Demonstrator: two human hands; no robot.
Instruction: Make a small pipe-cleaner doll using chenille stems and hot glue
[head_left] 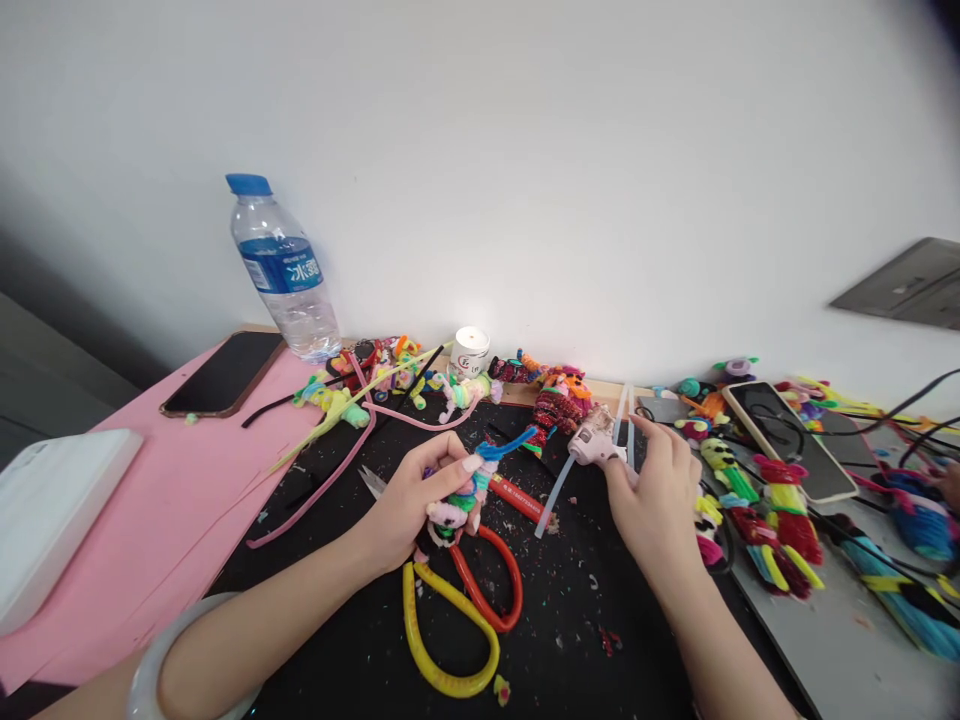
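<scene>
My left hand is closed around a small pipe cleaner doll in white, green and purple, with a bright blue pipe cleaner end sticking out to the right. My right hand grips the handle of a pale glue gun resting on the black mat; part of the handle is hidden by my fingers. A translucent glue stick lies by the gun's front. Beneath my left hand are scissors with one red and one yellow handle loop, their blade tips showing to its left.
A water bottle and a white paper roll stand by the wall. Phones lie left and right. Several pipe cleaner dolls and black cables crowd the right. A white box sits on pink sheets. Another person's hand shows at the right edge.
</scene>
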